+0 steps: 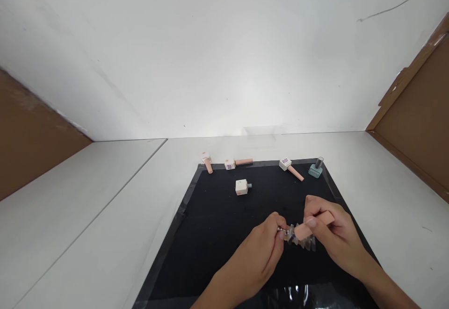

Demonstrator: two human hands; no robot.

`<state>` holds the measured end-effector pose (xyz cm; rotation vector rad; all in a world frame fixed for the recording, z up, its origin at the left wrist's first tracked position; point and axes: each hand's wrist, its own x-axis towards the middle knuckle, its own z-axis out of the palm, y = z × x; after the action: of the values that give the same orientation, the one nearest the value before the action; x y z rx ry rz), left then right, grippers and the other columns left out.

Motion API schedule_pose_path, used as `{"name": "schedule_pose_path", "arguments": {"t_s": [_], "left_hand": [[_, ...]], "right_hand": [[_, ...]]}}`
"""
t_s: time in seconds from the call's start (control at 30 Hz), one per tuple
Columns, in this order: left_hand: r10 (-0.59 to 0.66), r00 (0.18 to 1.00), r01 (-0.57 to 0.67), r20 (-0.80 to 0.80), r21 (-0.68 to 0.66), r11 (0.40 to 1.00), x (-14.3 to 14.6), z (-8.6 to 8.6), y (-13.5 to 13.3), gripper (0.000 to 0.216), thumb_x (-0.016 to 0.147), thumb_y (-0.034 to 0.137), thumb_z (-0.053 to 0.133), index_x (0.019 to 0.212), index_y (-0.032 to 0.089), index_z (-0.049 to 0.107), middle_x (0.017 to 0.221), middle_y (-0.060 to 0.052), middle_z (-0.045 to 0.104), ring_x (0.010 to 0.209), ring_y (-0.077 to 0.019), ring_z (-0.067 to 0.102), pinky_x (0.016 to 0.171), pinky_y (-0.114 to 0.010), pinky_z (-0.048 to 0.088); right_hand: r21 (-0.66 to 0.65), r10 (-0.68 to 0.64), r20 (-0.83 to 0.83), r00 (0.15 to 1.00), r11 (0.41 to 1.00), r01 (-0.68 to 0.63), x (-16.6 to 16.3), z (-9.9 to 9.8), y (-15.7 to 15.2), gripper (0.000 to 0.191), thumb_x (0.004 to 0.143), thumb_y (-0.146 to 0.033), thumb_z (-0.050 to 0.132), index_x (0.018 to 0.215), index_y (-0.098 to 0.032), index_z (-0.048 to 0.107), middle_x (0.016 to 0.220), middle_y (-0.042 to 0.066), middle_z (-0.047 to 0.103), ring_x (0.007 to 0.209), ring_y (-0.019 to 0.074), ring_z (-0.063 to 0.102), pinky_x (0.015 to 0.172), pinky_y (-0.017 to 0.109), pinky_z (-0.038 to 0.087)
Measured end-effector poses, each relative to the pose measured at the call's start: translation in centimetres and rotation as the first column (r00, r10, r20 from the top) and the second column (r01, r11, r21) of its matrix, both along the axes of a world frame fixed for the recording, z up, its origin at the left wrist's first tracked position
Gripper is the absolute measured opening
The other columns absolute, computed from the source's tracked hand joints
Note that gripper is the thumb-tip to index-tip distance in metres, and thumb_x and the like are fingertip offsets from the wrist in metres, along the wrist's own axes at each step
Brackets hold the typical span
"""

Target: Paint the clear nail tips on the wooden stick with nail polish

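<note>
Pinched in my left hand is a ring of clear nail swatch tips that fan out to the right. My right hand grips a peach nail polish cap, its lower end over the tips. Fingers and tips hide any brush under the cap. Beyond both hands a white nail polish bottle lies on its side on the black mat, its bare neck pointing right.
Along the mat's far edge lie white bottles with peach caps: one at the left, another beside it, and a third bottle farther right. A green bottle is at the far right corner. Brown cardboard panels flank the white table.
</note>
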<state>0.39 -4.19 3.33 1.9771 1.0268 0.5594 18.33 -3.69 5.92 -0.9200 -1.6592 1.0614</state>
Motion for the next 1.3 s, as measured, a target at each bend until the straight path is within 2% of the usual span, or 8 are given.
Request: {"name": "schedule_pose_path", "arguments": {"t_s": [0.2,0.43,0.6,0.7,0.83,0.97,1.17,1.3], "left_hand": [[-0.011,0.998,0.018,-0.055,0.124,0.992,0.1,-0.5,0.0,0.016,0.092,0.018,0.023,0.082,0.022,0.035,0.077,0.002,0.044,0.062,-0.0127,0.043,0.061,-0.026,0.036],[-0.014,0.997,0.027,-0.074,0.168,0.985,0.3,-0.6,-0.1,0.016,0.092,0.016,0.023,0.085,0.022,0.036,0.078,0.001,0.046,0.062,-0.0129,0.046,0.060,-0.026,0.037],[-0.014,0.995,0.034,-0.094,0.209,0.977,0.0,-0.7,-0.2,0.017,0.090,0.014,0.023,0.085,0.021,0.037,0.078,0.000,0.047,0.064,-0.0137,0.048,0.062,-0.026,0.040],[-0.019,0.995,0.042,-0.096,0.243,0.969,0.0,-0.6,-0.1,0.016,0.089,0.013,0.023,0.084,0.021,0.036,0.077,0.000,0.048,0.063,-0.0140,0.049,0.060,-0.026,0.042],[-0.024,0.994,0.054,-0.109,0.276,0.960,0.3,-0.4,0.0,0.017,0.088,0.012,0.023,0.082,0.022,0.036,0.076,0.000,0.049,0.062,-0.0146,0.050,0.059,-0.027,0.043],[-0.019,0.992,0.057,-0.122,0.318,0.946,0.6,-0.6,0.0,0.017,0.087,0.010,0.025,0.081,0.022,0.035,0.074,0.000,0.049,0.063,-0.0143,0.052,0.059,-0.026,0.044],[0.001,0.990,0.063,-0.139,0.459,0.886,0.5,-1.0,0.0,0.018,0.085,0.007,0.025,0.081,0.022,0.035,0.072,0.001,0.049,0.058,-0.0139,0.052,0.053,-0.025,0.044],[0.028,0.988,0.064,-0.155,0.557,0.828,0.4,-1.2,0.0,0.018,0.084,0.006,0.027,0.082,0.022,0.035,0.069,0.002,0.048,0.057,-0.0143,0.052,0.052,-0.025,0.044]], "right_hand": [[0.072,-0.040,0.061,0.997,0.997,0.036,0.2,-0.3,0.1,0.027,0.092,-0.027,0.051,0.066,-0.021,0.047,0.060,-0.006,0.042,0.050,0.0104,0.042,0.048,0.022,0.034],[0.090,-0.121,0.076,0.990,0.989,0.114,0.1,-0.5,0.0,0.027,0.091,-0.024,0.051,0.065,-0.021,0.046,0.060,-0.006,0.038,0.049,0.0098,0.036,0.046,0.022,0.029],[0.115,-0.192,0.009,0.981,0.975,0.190,0.1,-0.8,0.0,0.029,0.093,-0.028,0.050,0.065,-0.021,0.045,0.059,-0.006,0.038,0.050,0.0109,0.036,0.047,0.022,0.029],[0.113,-0.136,-0.041,0.990,0.984,0.139,0.1,-0.9,0.0,0.030,0.093,-0.033,0.050,0.066,-0.022,0.047,0.058,-0.005,0.041,0.051,0.0116,0.038,0.047,0.023,0.031],[0.076,-0.015,-0.010,1.000,0.997,0.016,0.3,-0.6,0.0,0.031,0.092,-0.033,0.052,0.064,-0.021,0.047,0.056,-0.006,0.042,0.049,0.0103,0.040,0.047,0.021,0.033],[0.068,-0.023,0.024,0.999,0.997,0.021,0.3,-0.5,0.0,0.029,0.092,-0.028,0.052,0.064,-0.021,0.047,0.057,-0.006,0.043,0.049,0.0094,0.041,0.047,0.020,0.033],[0.129,-0.131,0.054,0.990,0.984,0.123,0.3,-0.9,0.0,0.027,0.091,-0.025,0.053,0.065,-0.021,0.046,0.058,-0.006,0.038,0.049,0.0099,0.039,0.046,0.022,0.032],[0.160,-0.159,-0.012,0.987,0.974,0.159,0.5,-1.3,0.0,0.027,0.092,-0.026,0.051,0.066,-0.022,0.046,0.058,-0.006,0.039,0.049,0.0107,0.037,0.047,0.023,0.031]]}}
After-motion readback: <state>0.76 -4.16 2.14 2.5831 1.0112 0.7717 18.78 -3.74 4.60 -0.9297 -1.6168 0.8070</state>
